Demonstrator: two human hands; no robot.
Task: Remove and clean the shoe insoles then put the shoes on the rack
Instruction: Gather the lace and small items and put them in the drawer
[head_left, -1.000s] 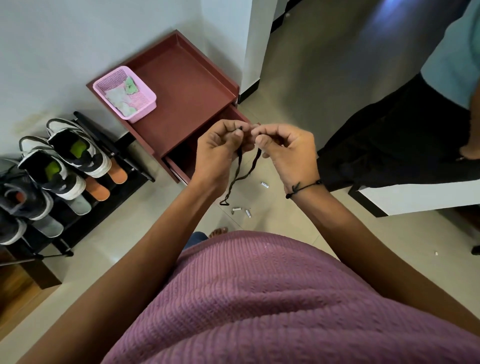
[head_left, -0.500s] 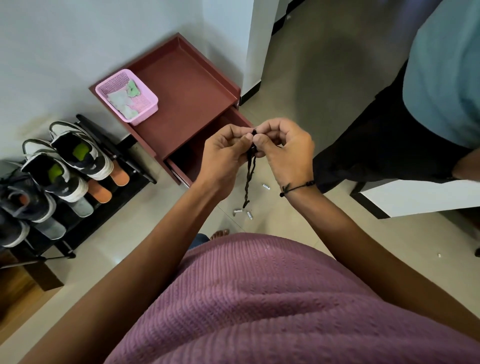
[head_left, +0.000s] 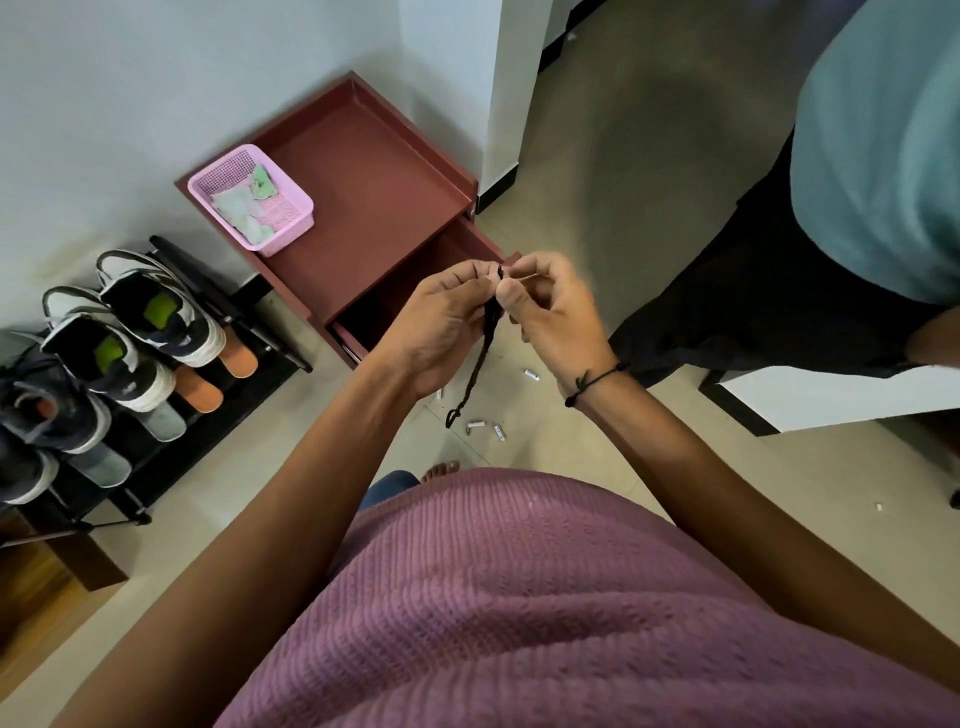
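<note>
**Hands busy with a cord while the shoes wait on the rack**

In front of the chest, over the open drawer (head_left: 410, 291) of the red-brown cabinet (head_left: 363, 171), both hands meet at the top of a black cord (head_left: 480, 358). The left hand (head_left: 441, 332) pinches its upper end with curled fingers, and the right hand (head_left: 556, 317) pinches the same spot from the other side, a black thread band on its wrist. A second ago the cord hung as an open loop between the hands; now its two strands lie twisted together into one thin tail with a small loop at the bottom. That change concerns only the cord, so I judge the shoe work paused.

The sneakers (head_left: 156, 317) stand in a row on the black shoe rack (head_left: 249, 322) at the left, against the wall, green labels showing inside two of them; insoles appear to lie beneath. A pink basket (head_left: 208, 182) with cloths sits on the cabinet top. Small white bits (head_left: 531, 375) lie on the floor tiles, and another person (head_left: 857, 182) stands just to the right.
</note>
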